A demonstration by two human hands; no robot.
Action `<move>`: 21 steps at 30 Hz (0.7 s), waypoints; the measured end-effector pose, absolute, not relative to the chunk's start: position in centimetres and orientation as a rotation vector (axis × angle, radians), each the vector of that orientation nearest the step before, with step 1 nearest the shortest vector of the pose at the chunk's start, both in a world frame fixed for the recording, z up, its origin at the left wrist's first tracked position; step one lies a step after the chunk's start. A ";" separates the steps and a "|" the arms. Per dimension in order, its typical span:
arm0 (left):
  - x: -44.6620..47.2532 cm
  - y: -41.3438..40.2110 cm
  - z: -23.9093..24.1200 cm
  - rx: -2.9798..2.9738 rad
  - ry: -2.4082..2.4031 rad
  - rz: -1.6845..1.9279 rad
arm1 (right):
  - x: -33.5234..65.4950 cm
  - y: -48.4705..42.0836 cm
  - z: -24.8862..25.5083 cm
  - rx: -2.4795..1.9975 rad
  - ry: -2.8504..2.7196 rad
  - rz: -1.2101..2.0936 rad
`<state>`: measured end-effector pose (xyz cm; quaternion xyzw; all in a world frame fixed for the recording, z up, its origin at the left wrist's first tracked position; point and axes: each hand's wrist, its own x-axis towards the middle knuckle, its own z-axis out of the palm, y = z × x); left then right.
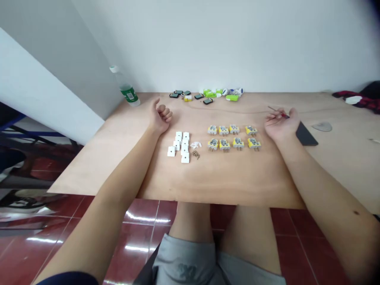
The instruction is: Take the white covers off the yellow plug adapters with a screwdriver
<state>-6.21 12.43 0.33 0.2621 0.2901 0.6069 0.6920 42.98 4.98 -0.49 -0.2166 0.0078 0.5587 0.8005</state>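
Note:
My left hand (160, 118) rests on the table behind the white pieces, thumb raised and fingers curled in a loose fist with nothing visible in it. White square plastic covers (185, 147), each with a hole, stand in two uneven rows. Beside them lie a small pile of white plastic bits (196, 145) and a pile of tiny brass-coloured screws (196, 154). Two rows of yellow-and-white plug bodies with metal prongs (225, 145) are to the right. My right hand (281, 126) lies palm up, its fingers closed on a thin screwdriver (285, 116) with a red handle.
A green-labelled bottle (129, 94) stands at the back left. Along the wall lie small dark devices (208, 101) and bright green pieces (232, 97). A black flat object (305, 134) is beside my right wrist, with checked cloth (363, 101) farther right.

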 end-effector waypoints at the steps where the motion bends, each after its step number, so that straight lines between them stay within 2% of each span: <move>1: -6.2 12.5 0.3 0.591 0.643 1.355 | 42.9 5.0 -0.4 -0.468 0.018 1.196; 21: -5.8 12.4 0.2 0.537 0.674 1.343 | 42.3 5.3 -0.5 -0.492 -0.014 1.233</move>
